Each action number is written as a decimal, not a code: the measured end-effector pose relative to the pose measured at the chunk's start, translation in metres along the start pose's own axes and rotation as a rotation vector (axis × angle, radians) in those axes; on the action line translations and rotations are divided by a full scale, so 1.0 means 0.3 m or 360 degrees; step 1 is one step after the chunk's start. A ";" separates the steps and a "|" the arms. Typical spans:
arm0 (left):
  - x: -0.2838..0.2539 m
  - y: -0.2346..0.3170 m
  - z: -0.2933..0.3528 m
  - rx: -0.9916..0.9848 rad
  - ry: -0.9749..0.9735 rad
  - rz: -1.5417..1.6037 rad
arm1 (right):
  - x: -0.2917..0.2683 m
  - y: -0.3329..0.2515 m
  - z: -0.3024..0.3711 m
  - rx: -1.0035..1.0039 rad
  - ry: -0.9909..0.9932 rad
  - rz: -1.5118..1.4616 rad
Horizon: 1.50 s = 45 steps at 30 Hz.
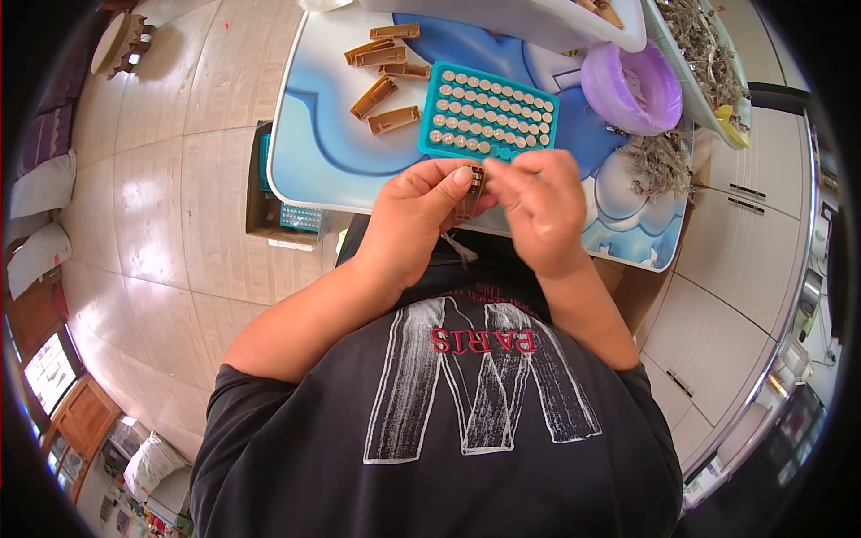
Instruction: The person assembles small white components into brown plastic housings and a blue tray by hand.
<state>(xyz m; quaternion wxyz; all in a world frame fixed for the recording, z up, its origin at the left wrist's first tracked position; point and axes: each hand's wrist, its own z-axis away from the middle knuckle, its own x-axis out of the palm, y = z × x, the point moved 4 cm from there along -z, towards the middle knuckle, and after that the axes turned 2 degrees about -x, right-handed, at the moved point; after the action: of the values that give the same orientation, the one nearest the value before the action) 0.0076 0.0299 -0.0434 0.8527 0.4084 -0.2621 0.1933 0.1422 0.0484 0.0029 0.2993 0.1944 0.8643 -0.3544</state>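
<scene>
My left hand (408, 215) is closed around a small brown plastic housing (471, 190), its thumb pressed along one side. The housing stands roughly upright in front of my chest, at the table's near edge; a dark grid-like part shows at its top. My right hand (547, 211) is beside it, fingers curled and pinched close to the housing's top. Its fingertips are blurred, and what they hold, if anything, is hidden. Just beyond both hands lies a teal tray (423, 134) with rows of small round pale-topped pieces (484, 115). Several more brown housings (395, 120) lie loose left of the tray.
The blue-and-white table (305, 152) also bears a purple bowl (603, 85) and a white bin (538, 22) with brown parts. A pale basket (695, 81) at right holds tangled wiry pieces (704, 45); another tangle (659, 166) lies below. A cardboard box (260, 215) with teal trays stands left.
</scene>
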 end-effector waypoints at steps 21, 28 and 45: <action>-0.008 -0.001 0.001 0.0024 -0.0065 -0.0032 | 0.009 -0.006 -0.033 0.0090 0.0091 0.0017; -0.001 -0.002 0.007 0.0006 -0.0024 0.0066 | 0.023 -0.016 -0.034 0.0112 -0.0040 0.0033; -0.035 0.016 0.052 -0.0132 -0.0041 -0.0009 | 0.247 -0.003 -0.287 -0.0439 -0.0596 0.0253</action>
<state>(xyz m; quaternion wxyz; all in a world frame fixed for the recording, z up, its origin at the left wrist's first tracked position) -0.0079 0.0192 -0.0387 0.8659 0.3760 -0.2798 0.1747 0.0538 0.1197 0.0039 0.5050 0.1501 0.8159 -0.2383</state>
